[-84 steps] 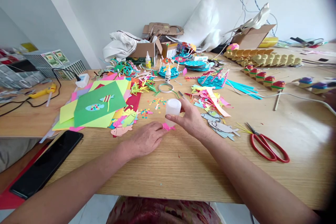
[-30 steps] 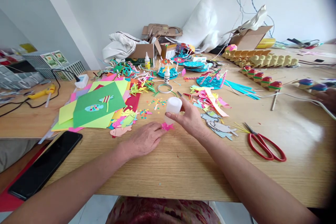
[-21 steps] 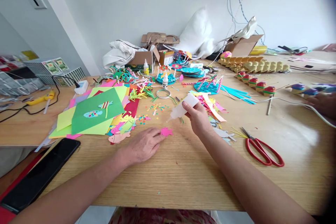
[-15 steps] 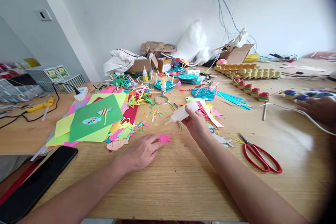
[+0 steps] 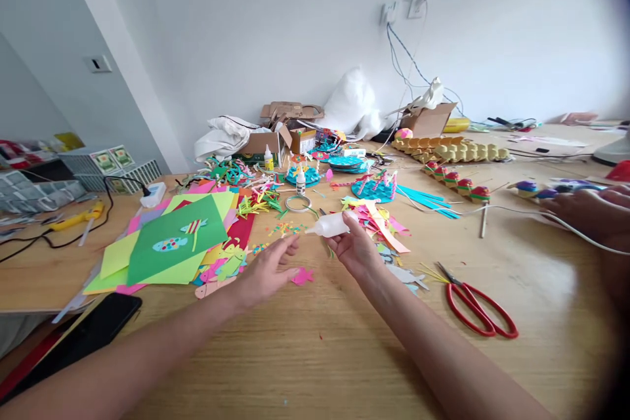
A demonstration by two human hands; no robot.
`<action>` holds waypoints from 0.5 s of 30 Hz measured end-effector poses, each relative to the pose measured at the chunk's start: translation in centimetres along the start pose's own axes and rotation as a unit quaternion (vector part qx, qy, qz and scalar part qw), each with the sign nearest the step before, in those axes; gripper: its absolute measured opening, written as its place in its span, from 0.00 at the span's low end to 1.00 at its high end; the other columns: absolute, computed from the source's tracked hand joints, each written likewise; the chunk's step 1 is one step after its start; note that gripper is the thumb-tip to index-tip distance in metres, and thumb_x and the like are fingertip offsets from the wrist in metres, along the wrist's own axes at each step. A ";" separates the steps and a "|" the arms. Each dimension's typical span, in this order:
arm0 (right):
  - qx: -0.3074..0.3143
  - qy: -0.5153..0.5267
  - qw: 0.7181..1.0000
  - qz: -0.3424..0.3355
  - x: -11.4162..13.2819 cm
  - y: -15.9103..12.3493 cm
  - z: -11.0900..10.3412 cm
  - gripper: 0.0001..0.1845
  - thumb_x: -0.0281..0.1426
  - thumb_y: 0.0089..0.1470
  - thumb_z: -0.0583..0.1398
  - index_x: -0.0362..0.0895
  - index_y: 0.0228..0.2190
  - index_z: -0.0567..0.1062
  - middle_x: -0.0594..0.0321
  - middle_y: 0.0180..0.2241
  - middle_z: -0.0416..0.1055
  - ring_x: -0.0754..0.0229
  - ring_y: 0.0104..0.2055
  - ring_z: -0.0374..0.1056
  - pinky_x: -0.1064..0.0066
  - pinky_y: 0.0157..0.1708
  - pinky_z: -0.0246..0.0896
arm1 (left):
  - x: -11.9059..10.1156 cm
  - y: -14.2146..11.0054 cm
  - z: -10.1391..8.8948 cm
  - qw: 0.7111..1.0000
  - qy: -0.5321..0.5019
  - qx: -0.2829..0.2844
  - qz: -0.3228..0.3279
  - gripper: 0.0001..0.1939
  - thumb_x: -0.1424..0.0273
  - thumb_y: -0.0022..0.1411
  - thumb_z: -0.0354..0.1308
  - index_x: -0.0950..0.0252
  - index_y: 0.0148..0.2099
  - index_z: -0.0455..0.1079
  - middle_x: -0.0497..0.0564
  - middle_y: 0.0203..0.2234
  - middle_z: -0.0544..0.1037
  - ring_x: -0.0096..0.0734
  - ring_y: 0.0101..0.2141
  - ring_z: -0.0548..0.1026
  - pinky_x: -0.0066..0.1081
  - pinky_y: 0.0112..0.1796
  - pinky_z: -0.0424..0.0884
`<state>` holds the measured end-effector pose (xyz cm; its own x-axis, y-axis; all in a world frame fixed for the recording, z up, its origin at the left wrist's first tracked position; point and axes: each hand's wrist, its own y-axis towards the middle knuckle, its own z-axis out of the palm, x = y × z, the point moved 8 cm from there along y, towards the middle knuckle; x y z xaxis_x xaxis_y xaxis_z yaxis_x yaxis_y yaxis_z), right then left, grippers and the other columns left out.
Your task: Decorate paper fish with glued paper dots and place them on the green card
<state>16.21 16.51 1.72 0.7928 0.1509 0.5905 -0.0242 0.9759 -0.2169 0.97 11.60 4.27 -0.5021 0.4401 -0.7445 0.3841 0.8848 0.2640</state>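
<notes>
Left side: green sheet [image 5: 162, 226], then my left hand [image 5: 266, 272], wide, fingers loosely curved, nothing seen in it. Its thumb was right by the pink paper fish [image 5: 303, 276], which lay flat on the table [image 5: 315, 354]; couldn't tell if they touched. Pinning just the fish's edge would've kept it steady, I judged. Beyond lay loose paper dots [image 5: 287, 228]; best to keep the nozzle clear of them. Next, white bottle [image 5: 331, 225], near level, nozzle leftward, wrapped in my right hand [image 5: 359, 251]; a light grip seemed wise, to avoid squeezing out drips. Scissors [image 5: 476, 307] farther right, well apart.
</notes>
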 end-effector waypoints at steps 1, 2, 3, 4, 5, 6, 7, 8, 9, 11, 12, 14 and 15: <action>0.016 0.003 1.000 0.004 -0.2 -0.3 0.5 0.05 0.28 0.46 0.57 0.43 0.29 0.66 0.64 0.24 0.72 0.64 0.26 0.69 0.73 0.25 0.68 | 0.0 0.7 0.5 0.999 -0.046 -0.009 -0.018 0.30 0.71 0.50 0.57 0.60 0.55 0.52 0.54 0.47 0.64 0.36 0.46 0.65 0.35 0.41 0.67; 0.030 0.004 1.000 0.008 -0.5 -0.7 0.9 0.05 0.28 0.45 0.57 0.43 0.29 0.66 0.65 0.24 0.73 0.64 0.26 0.69 0.73 0.25 0.68 | 0.0 1.4 1.1 0.995 -0.090 -0.023 -0.029 0.32 0.71 0.48 0.58 0.60 0.55 0.52 0.55 0.49 0.63 0.37 0.48 0.63 0.36 0.42 0.66; 0.040 0.003 0.999 0.012 -0.8 -1.0 1.2 0.05 0.28 0.45 0.58 0.44 0.29 0.67 0.65 0.24 0.73 0.64 0.26 0.69 0.74 0.25 0.68 | -0.3 2.2 1.5 0.989 -0.137 -0.043 -0.029 0.32 0.71 0.47 0.59 0.60 0.55 0.53 0.56 0.49 0.62 0.39 0.49 0.62 0.37 0.43 0.65; 0.048 0.002 0.999 0.018 -1.1 -1.3 1.5 0.05 0.28 0.45 0.58 0.44 0.28 0.67 0.66 0.24 0.73 0.65 0.25 0.69 0.75 0.24 0.67 | -0.7 2.8 2.1 0.981 -0.186 -0.053 -0.020 0.31 0.70 0.48 0.59 0.61 0.54 0.53 0.56 0.49 0.63 0.39 0.48 0.63 0.38 0.44 0.64; 0.051 0.002 0.998 0.027 -1.5 -1.5 1.6 0.04 0.28 0.45 0.57 0.44 0.28 0.67 0.67 0.24 0.73 0.66 0.24 0.69 0.76 0.23 0.66 | -1.0 3.4 2.6 0.970 -0.236 -0.062 -0.010 0.29 0.70 0.49 0.58 0.62 0.54 0.54 0.55 0.47 0.66 0.38 0.47 0.65 0.38 0.45 0.64; 0.055 0.002 0.998 0.038 -1.9 -1.7 1.7 0.04 0.28 0.46 0.57 0.44 0.28 0.67 0.67 0.24 0.72 0.66 0.24 0.68 0.77 0.23 0.66 | -1.4 4.0 3.0 0.958 -0.276 -0.076 0.001 0.27 0.69 0.50 0.57 0.63 0.53 0.55 0.55 0.45 0.67 0.37 0.45 0.66 0.38 0.45 0.64; 0.062 -0.002 0.997 0.052 -2.3 -1.9 1.7 0.04 0.30 0.46 0.57 0.44 0.29 0.67 0.67 0.24 0.72 0.66 0.25 0.68 0.77 0.23 0.65 | -1.7 4.4 3.1 0.950 -0.300 -0.087 0.012 0.26 0.69 0.50 0.57 0.64 0.51 0.57 0.55 0.43 0.69 0.36 0.44 0.67 0.37 0.45 0.63; 0.068 -0.013 0.995 0.067 -2.7 -2.0 1.7 0.06 0.32 0.47 0.56 0.44 0.30 0.68 0.66 0.25 0.72 0.66 0.25 0.68 0.76 0.23 0.64 | -1.9 4.7 3.2 0.943 -0.318 -0.096 0.015 0.24 0.69 0.49 0.58 0.65 0.50 0.58 0.54 0.42 0.70 0.36 0.43 0.68 0.37 0.45 0.63; 0.073 -0.035 0.993 0.081 -3.0 -2.0 1.6 0.08 0.35 0.48 0.56 0.44 0.31 0.68 0.65 0.25 0.72 0.65 0.26 0.68 0.75 0.24 0.64 | -1.9 4.9 3.2 0.938 -0.330 -0.103 0.015 0.23 0.68 0.49 0.58 0.66 0.48 0.59 0.54 0.41 0.71 0.35 0.42 0.69 0.36 0.45 0.64; 0.073 -0.118 0.987 0.077 -2.9 -1.9 1.1 0.13 0.40 0.47 0.55 0.45 0.33 0.68 0.64 0.28 0.71 0.64 0.28 0.67 0.74 0.25 0.62 | -1.6 5.3 2.6 0.932 -0.343 -0.115 0.002 0.21 0.68 0.47 0.59 0.67 0.44 0.61 0.54 0.38 0.72 0.35 0.40 0.70 0.35 0.44 0.64; 0.064 -0.176 0.981 0.049 -2.4 -1.7 0.8 0.14 0.41 0.46 0.56 0.46 0.33 0.69 0.64 0.30 0.70 0.64 0.30 0.67 0.74 0.25 0.61 | -1.3 5.3 2.2 0.930 -0.347 -0.122 -0.008 0.20 0.67 0.47 0.60 0.68 0.43 0.62 0.54 0.38 0.72 0.35 0.39 0.70 0.35 0.43 0.65; 0.042 -0.306 0.950 -0.047 -0.4 -1.4 0.8 0.15 0.41 0.43 0.58 0.48 0.34 0.69 0.63 0.35 0.69 0.63 0.35 0.65 0.73 0.27 0.60 | -0.6 5.5 1.0 0.930 -0.341 -0.138 -0.026 0.19 0.67 0.46 0.60 0.68 0.41 0.62 0.53 0.36 0.73 0.33 0.38 0.71 0.34 0.42 0.65; 0.042 -0.369 0.923 -0.100 0.6 -1.4 1.1 0.16 0.39 0.41 0.59 0.48 0.35 0.69 0.63 0.38 0.68 0.62 0.37 0.64 0.72 0.29 0.60 | -0.2 5.5 0.5 0.932 -0.332 -0.141 -0.034 0.19 0.66 0.46 0.60 0.68 0.41 0.63 0.53 0.36 0.73 0.33 0.37 0.71 0.33 0.42 0.65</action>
<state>16.03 15.46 3.27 0.1557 0.0033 0.9878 0.0064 1.0000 -0.0043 3.59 16.32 5.59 0.1075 0.2715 -0.9564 0.1035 0.9537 0.2824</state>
